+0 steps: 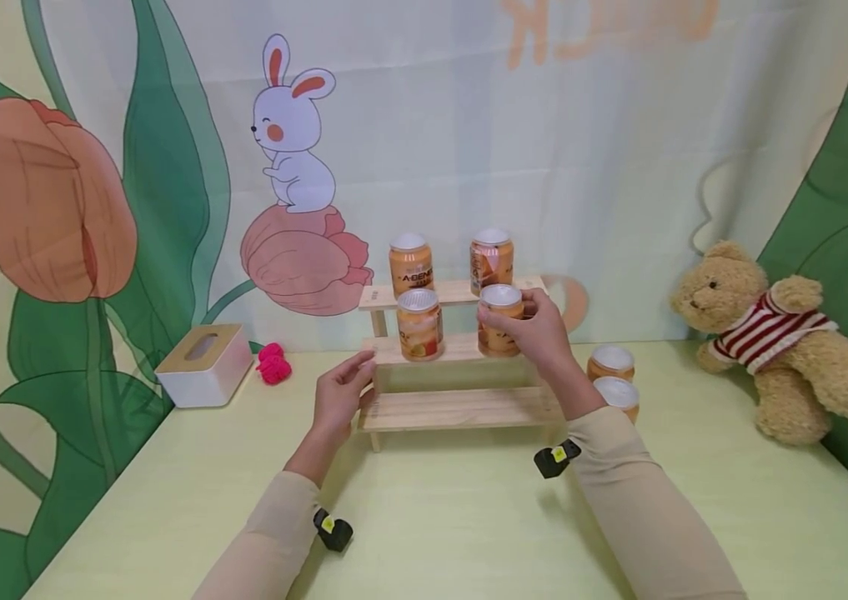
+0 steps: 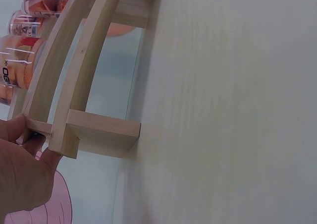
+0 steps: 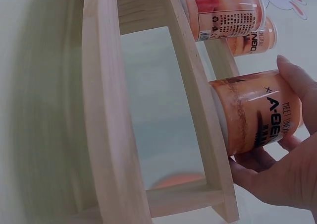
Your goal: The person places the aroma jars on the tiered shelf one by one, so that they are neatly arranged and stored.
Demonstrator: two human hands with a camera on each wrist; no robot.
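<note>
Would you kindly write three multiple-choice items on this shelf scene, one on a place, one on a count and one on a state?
1. Where does the can in the right hand stand?
A. the top step
B. the middle step
C. the table

2. How many cans stand on the table right of the wooden rack?
A. two
B. none
C. four

3. What is the left hand doing?
A. holding the rack's left end
B. lifting the tissue box
C. lying flat on the table

Answers: 1 B, the head view shows the can on the second step, beside another can; 2 A, two white-topped cans stand there; 3 A, its fingers grip the rack's end.
</note>
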